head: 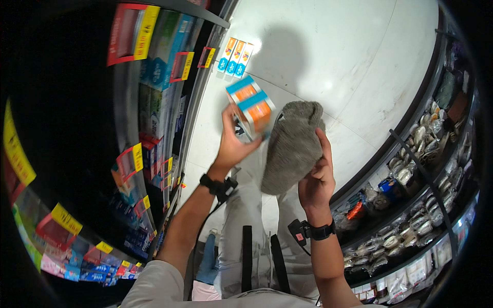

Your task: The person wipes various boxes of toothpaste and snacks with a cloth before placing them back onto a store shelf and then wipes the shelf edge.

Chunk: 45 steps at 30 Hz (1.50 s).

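In my left hand (235, 142) are small cardboard boxes (250, 104) in blue, orange and white, held together between thumb and fingers and slightly blurred. A folded grey-brown cloth (294, 148) hangs from my right hand (319, 177), its thumb and fingers on the cloth's right edge. The cloth is just right of the boxes, and a narrow gap shows between them. Three slim boxes (235, 57) with similar colours lie side by side on the white tiled floor, close to the left shelf's base.
Shelves (133, 88) with boxed goods and yellow price tags rise on the left. Curved racks (427, 184) of plastic-wrapped items stand on the right. Behind me at the lower left, another person's leg in blue jeans (208, 258) shows.
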Tool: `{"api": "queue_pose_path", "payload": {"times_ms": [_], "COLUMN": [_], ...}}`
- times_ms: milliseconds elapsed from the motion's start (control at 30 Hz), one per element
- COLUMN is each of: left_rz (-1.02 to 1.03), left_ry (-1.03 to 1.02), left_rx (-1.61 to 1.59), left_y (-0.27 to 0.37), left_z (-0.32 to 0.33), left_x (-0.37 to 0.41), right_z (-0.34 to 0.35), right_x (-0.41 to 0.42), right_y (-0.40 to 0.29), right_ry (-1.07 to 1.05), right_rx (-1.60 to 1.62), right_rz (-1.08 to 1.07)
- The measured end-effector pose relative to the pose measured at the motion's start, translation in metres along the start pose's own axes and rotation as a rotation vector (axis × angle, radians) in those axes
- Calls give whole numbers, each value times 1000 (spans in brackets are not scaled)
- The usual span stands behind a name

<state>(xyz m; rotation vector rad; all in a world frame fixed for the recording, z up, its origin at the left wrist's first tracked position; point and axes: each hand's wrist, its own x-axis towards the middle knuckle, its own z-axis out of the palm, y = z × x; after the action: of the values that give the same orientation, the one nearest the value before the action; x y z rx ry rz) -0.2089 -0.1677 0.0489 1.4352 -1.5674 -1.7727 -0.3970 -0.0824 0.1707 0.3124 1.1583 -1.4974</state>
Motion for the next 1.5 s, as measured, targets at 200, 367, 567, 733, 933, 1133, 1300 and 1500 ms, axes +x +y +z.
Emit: {"api": "queue_pose_path", "payload": {"times_ms": [200,367,567,733,933,1133,1300,1500], "left_rz": [-54,0,163,161,124,77,91,-193], "left_ry": [33,120,98,128,168,379,486,546], "left_rx": [-186,50,624,689,528,84,54,279], "left_y": [80,105,141,137,109,118,123,124], "left_z": [-4,-9,-32,-42,-49,-33,-24,-23], "left_x": [-67,-90,-112,-141,-192,-216,-205,-211], "right_z": [51,54,84,85,65,3,-35,32], "right_x": [-28,-24,-21,-26,-26,-41,-66,-70], "right_y": [-38,-52,-94,-58,-18,43,87,65], "right_ry": [-234,-192,-661,-674,-579,-848,-750,-397], "right_rx": [-560,-575,-1092,-1250,-690,-586,-589,-104], "right_rz": [-182,-258,-148,-167,385,622,662,558]}}
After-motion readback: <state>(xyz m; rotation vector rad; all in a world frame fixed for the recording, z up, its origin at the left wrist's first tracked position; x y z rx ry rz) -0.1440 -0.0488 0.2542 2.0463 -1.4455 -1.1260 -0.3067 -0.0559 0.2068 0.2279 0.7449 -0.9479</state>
